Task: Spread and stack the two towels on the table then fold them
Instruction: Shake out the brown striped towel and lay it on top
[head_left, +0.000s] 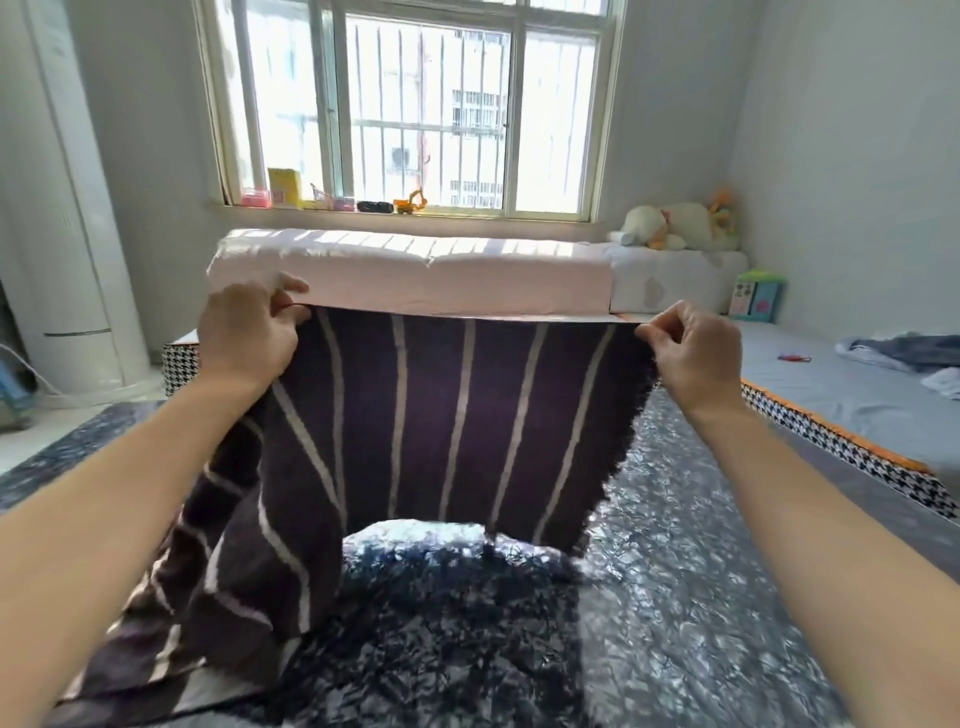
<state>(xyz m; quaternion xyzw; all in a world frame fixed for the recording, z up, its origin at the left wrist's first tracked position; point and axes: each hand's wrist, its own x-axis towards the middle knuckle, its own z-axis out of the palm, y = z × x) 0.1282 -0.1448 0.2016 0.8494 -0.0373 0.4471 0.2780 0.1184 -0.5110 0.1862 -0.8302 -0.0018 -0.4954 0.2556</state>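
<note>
A dark purple towel with thin white stripes (457, 415) hangs in the air, stretched flat between both hands above the table (691, 571). My left hand (249, 338) pinches its top left corner and my right hand (691, 348) pinches its top right corner. The towel's lower left part drapes down and bunches on the table under my left forearm. A striped fold (171, 623) lies on the table at the lower left; whether it belongs to this towel or to a second one is unclear.
The table has a shiny, crinkled dark blue and silver cover. Behind it stands a bed with a pink folded quilt (415, 275) and plush toys (675, 226). A houndstooth-edged mattress (857, 395) lies to the right, a white cylinder unit (72, 208) to the left.
</note>
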